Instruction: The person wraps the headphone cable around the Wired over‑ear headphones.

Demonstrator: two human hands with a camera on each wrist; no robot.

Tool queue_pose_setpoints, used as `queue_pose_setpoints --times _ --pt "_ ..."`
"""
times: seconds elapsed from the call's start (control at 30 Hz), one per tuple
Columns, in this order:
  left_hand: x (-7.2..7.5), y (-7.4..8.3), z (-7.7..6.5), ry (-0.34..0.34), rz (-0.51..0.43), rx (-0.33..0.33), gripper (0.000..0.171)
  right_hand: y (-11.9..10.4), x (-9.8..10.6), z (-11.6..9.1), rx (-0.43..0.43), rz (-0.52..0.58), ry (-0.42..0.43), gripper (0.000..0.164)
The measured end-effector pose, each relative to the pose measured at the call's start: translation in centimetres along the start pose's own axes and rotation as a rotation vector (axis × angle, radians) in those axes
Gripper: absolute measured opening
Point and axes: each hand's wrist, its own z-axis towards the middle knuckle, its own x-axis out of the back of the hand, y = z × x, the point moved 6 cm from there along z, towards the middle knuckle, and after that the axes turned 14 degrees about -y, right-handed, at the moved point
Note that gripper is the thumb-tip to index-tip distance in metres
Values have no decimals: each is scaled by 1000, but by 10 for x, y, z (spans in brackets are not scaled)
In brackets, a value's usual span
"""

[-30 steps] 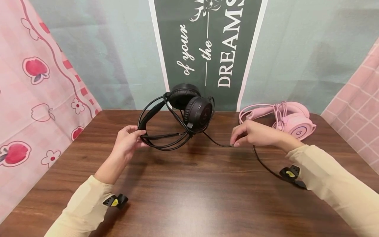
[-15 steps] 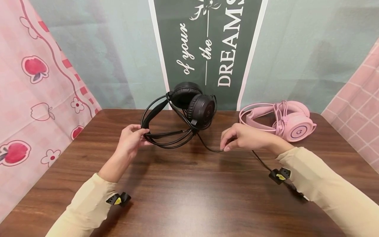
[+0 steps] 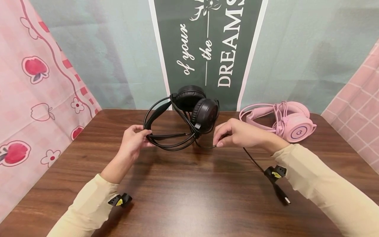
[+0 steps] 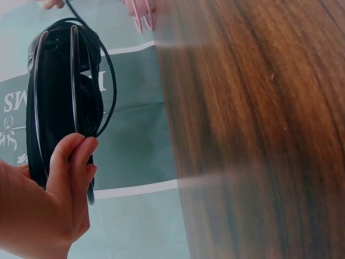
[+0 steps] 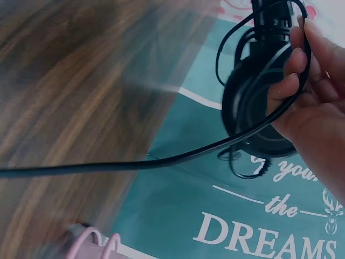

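Black over-ear headphones [image 3: 205, 113] are held up over the back of the table, ear cups toward the wall and headband toward me. My left hand [image 3: 134, 141] grips the headband at its top, thumb above and fingers underneath, as the left wrist view also shows. With thumb and fingertips my right hand [image 3: 237, 133] pinches the black headphone cable [image 3: 253, 159], just right of the ear cups. From that hand the cable runs down toward my right sleeve and ends in a USB plug [image 3: 286, 199]. In the right wrist view the cable [image 5: 183, 158] crosses the palm and loops up past the fingers.
Pink headphones [image 3: 297, 126], their cable bundled around them, lie at the back right of the wooden table [image 3: 189, 194], behind my right forearm. A grey-green wall cloth [image 3: 124, 59] with lettering hangs behind the table. Pink patterned cloths flank both sides.
My right hand has moved left along with the cable, closer to the ear cups. The black headphones have shifted slightly right with my left hand. The USB plug has come into view beside my right sleeve.
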Motion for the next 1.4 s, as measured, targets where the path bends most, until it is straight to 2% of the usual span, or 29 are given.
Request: queue_pose_setpoints --times 0.2,0.4,0.7,0.97,1.17,1.3,1.4 --pt "-2 0 1 -2 13 -3 19 -10 12 1 -7 -24 23 13" --pt "-5 -1 0 -21 38 -3 19 -20 25 2 27 -69 78 16" --pt "-12 -2 1 -33 110 -15 21 -22 36 3 26 -109 143 16" --pt "-17 -5 1 -63 143 -15 22 -25 36 6 4 -116 141 14" --pt "-19 -4 -1 -94 176 -11 23 -21 36 4 -52 -91 111 14" --pt "-20 -5 -1 -112 195 -9 23 -19 39 1 -76 -70 78 25" --pt "-21 -6 -1 -128 199 -7 22 -18 43 -1 -108 -52 90 31"
